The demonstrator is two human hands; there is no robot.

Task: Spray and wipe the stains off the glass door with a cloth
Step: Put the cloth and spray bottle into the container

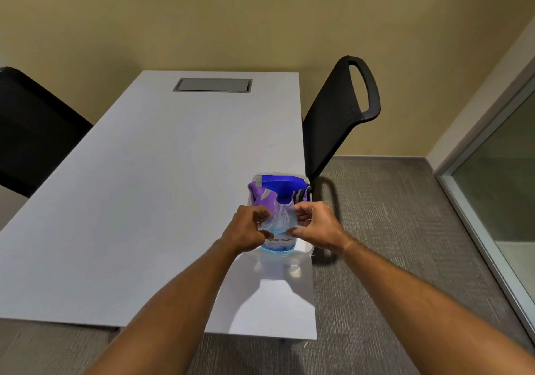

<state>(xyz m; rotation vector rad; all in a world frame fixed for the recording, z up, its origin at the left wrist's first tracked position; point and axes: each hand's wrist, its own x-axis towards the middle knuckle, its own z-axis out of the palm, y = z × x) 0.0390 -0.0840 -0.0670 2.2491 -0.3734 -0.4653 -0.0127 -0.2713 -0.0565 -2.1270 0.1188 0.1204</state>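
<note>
A clear spray bottle [278, 224] with blue liquid and a blue trigger head stands in a clear plastic bin [306, 248] at the right edge of the white table [144, 201]. A purple cloth [260, 195] lies tucked in the bin behind and left of the bottle. My left hand [248, 228] and my right hand [316, 224] reach in from either side, and their curled fingers and thumbs grip the bottle's body. The glass door [503, 177] with its pale metal frame is on the far right.
A black chair [338, 120] stands just past the bin at the table's right side, and another black chair [31, 131] is on the left. A grey cable hatch [212, 85] is set in the far end of the table. Grey carpet [390, 230] runs between table and door.
</note>
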